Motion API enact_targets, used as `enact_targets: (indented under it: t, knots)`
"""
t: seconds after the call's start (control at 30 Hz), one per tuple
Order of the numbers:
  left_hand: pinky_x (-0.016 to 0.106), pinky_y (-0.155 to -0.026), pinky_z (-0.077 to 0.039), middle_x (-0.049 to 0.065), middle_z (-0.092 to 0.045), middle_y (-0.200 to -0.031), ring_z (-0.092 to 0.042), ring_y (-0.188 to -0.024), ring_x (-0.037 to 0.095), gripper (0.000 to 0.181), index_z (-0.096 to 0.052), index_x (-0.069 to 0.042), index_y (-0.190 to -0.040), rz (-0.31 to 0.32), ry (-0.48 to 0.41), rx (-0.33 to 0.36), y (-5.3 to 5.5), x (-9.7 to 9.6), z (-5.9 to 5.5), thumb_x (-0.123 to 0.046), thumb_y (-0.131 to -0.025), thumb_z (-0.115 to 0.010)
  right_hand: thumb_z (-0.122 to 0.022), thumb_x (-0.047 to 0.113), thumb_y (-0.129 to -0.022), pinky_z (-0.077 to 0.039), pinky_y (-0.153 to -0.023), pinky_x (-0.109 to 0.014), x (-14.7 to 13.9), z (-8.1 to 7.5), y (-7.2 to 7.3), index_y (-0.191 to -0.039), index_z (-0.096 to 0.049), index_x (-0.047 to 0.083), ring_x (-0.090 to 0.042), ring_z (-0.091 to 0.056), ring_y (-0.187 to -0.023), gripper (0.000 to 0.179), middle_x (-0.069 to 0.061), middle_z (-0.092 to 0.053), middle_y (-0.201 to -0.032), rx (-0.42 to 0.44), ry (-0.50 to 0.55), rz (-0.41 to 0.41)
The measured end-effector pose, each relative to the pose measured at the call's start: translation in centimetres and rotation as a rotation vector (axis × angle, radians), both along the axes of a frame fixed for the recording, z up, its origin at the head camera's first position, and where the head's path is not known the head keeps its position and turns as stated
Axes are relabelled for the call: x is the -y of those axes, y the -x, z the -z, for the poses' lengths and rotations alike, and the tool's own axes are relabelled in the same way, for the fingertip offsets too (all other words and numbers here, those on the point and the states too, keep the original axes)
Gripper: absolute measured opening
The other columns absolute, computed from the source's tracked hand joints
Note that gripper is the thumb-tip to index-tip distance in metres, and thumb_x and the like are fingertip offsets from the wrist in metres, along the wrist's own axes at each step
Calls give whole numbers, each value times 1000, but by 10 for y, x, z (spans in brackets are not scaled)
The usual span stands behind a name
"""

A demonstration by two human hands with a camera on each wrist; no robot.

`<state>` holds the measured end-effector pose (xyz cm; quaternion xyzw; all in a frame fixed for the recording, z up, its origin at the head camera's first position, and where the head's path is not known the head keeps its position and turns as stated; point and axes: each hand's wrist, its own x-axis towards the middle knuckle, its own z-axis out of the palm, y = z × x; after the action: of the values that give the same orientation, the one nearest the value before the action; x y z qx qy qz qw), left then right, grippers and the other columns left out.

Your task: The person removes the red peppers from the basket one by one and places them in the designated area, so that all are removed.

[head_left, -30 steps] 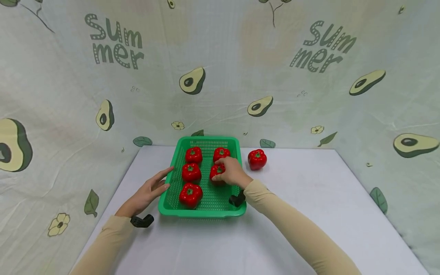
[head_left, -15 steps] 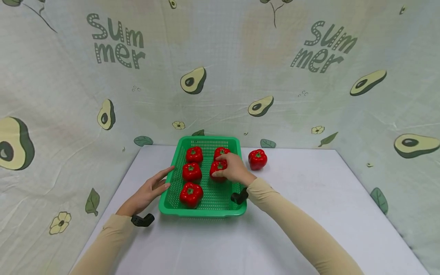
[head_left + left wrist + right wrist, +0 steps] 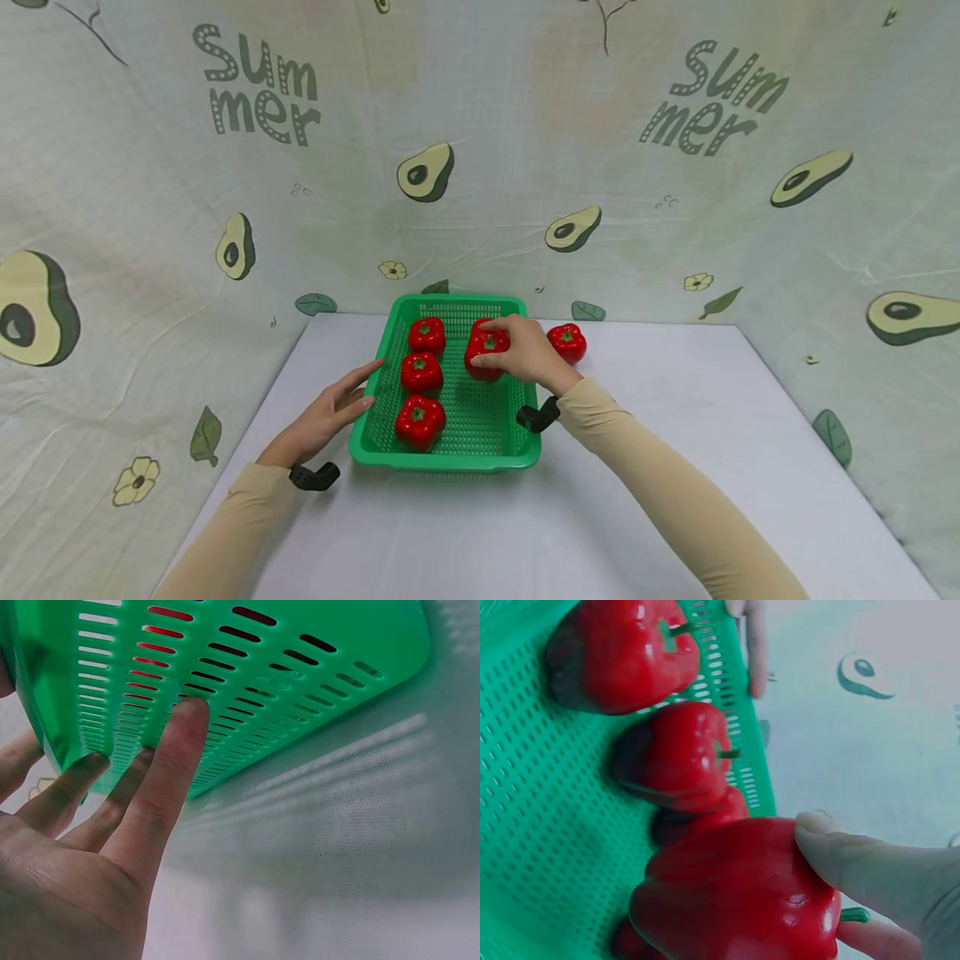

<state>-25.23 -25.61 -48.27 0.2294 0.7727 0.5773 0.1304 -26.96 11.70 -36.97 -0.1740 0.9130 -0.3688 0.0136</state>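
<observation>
My right hand (image 3: 528, 354) grips a red bell pepper (image 3: 486, 358) by its top, thumb and fingers around it, over the right half of a green plastic basket (image 3: 442, 461). In the right wrist view this bell pepper (image 3: 735, 900) hangs on its side, its green stem near the thumb. A second pepper behind it is mostly hidden. Down the basket's left side stand three red bell peppers (image 3: 422, 373) in a row. My left hand (image 3: 322, 417) touches the basket's left wall from outside; its extended fingers (image 3: 161, 776) lie against the slotted wall in the left wrist view.
Another red bell pepper (image 3: 567, 343) sits on the white table (image 3: 675, 417) just right of the basket, partly behind my right hand. A cloth backdrop (image 3: 495, 167) printed with avocados rises behind and at both sides of the table.
My right hand has raised the held bell pepper from its place in the basket and carried it away from me, in front of the rear right pepper. The left hand keeps its place.
</observation>
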Motion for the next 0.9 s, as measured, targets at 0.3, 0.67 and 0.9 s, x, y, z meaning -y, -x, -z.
enact_targets:
  t: [0.3,0.67,0.9]
  knots:
    - [78,-120,-28,22,-12,-181,-18,-159,61,66,-25,-14,-176,-3,0,-2,1,0,0,-19,-116,-54,-85,28,-98,-58,-102,-54,-20,-20,0,-148,-66,2,-39,-58,-136,60,-20,-65,-146,-35,13,38]
    - [77,-119,-29,21,-14,-181,-22,-158,61,66,-27,-17,-176,-20,16,-6,2,0,2,-20,-116,-55,-89,25,-94,-65,-74,-39,-54,-43,2,-147,-67,4,-36,-70,-105,61,-18,-67,-135,15,133,95]
    - [77,-119,-32,21,-15,-181,-26,-158,59,66,-26,-17,-176,-16,12,-6,2,0,4,-20,-116,-55,-89,26,-95,-66,-82,-45,-72,-50,3,-150,-65,4,-40,-67,-115,64,-20,-66,-138,42,148,130]
